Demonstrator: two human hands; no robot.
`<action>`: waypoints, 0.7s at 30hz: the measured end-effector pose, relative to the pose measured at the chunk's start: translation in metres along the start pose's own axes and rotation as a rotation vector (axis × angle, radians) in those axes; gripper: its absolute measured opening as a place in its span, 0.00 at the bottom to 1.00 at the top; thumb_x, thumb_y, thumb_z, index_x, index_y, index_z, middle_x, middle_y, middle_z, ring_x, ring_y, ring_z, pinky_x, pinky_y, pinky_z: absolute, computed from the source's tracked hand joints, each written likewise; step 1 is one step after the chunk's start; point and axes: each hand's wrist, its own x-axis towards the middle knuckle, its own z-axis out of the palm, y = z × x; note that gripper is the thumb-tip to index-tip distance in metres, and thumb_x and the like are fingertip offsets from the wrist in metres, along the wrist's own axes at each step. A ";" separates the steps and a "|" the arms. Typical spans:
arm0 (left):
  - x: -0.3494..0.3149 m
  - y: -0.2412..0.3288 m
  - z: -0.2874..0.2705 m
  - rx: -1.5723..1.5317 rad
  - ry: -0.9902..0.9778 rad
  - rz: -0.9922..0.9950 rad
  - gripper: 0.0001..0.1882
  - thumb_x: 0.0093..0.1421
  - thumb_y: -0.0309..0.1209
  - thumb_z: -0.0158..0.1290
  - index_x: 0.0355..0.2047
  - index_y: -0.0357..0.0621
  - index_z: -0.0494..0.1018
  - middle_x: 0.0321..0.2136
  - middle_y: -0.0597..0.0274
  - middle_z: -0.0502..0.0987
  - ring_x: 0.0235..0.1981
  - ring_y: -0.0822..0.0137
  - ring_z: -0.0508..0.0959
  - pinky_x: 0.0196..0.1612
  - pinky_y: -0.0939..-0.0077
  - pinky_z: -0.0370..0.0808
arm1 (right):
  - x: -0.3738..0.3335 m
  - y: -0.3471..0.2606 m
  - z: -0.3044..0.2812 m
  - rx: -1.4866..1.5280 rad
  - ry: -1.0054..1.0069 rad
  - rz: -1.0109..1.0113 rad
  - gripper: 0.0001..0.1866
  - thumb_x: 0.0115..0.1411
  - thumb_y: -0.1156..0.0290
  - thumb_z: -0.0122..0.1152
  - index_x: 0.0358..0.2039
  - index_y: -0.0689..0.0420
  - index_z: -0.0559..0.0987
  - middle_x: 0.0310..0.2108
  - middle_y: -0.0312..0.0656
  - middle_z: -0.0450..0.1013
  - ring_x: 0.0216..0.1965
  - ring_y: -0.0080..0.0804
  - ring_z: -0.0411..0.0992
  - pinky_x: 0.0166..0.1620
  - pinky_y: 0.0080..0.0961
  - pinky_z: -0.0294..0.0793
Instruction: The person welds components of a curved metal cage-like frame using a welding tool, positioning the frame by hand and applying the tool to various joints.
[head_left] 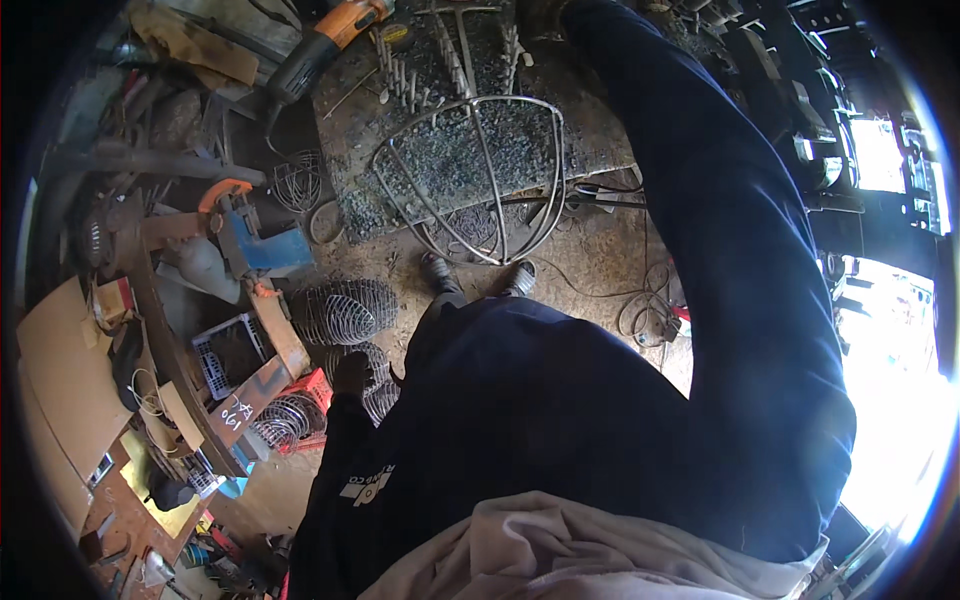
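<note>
A wire frame (497, 190) of bent metal rods, joined by a middle rod, leans over the front edge of the speckled work table (345, 185). Beyond it, several upright pegs (400, 82) stand on the table. My right arm reaches far forward to the top edge of the picture, where my dark right hand (545, 16) is beside the pegs; its fingers are hidden in shadow. Down at my left side hangs my left hand (352, 374), dark-gloved, nearest to the spiral wire coils (347, 310) on the floor. Whether its fingers are closed does not show.
An orange and black power tool (325, 45) lies at the table's far left corner. A blue vise-like tool (265, 247) sits on the left bench. More coils lie by a red crate (312, 390). A cable (645, 310) loops across the floor at right.
</note>
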 end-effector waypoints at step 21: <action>0.055 -0.062 -0.035 0.342 -0.038 0.568 0.19 0.51 0.31 0.63 0.43 0.44 0.76 0.45 0.49 0.78 0.50 0.47 0.76 0.52 0.56 0.73 | 0.047 0.000 0.021 -0.049 -0.115 0.036 0.17 0.63 0.57 0.56 0.44 0.54 0.83 0.44 0.48 0.80 0.46 0.45 0.77 0.50 0.44 0.74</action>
